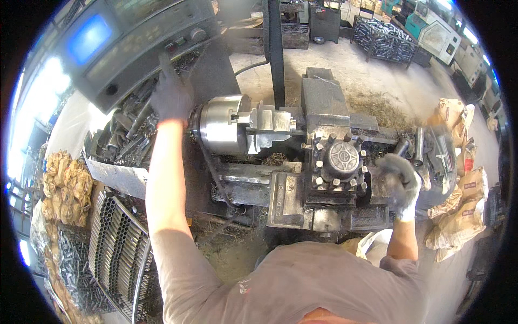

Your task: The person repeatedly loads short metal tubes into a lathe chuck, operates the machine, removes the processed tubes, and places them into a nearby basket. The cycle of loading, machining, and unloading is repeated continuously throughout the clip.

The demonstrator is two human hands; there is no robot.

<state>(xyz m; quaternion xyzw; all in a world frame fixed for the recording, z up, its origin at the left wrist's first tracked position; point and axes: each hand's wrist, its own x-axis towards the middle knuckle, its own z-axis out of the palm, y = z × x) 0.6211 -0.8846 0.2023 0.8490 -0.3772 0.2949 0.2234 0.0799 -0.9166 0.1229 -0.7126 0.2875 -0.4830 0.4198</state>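
Note:
My gloved left hand (pixel 173 97) is raised with one finger stretched towards the buttons on the lathe's control panel (pixel 141 44); blur hides whether it touches them. No object shows in that hand. To its right is the metal lathe chuck (pixel 224 123), whose stepped jaws (pixel 269 123) face the tool post. A round embossed cap (pixel 343 158) tops the square tool post (pixel 311 178), ringed by several clamping bolts. Just right of the tool post, my gloved right hand (pixel 398 182) is curled and blurred. Its palm is hidden, so I cannot tell whether it holds anything.
Metal tubes (pixel 419 146) lie beyond my right hand, near stacked paper sacks (pixel 461 214). At left stand a bin of metal pieces (pixel 117 174) and a rack of tubes (pixel 119 251). A dark upright post (pixel 277 60) rises behind the lathe. Farther back is a crate of metal parts (pixel 382 38).

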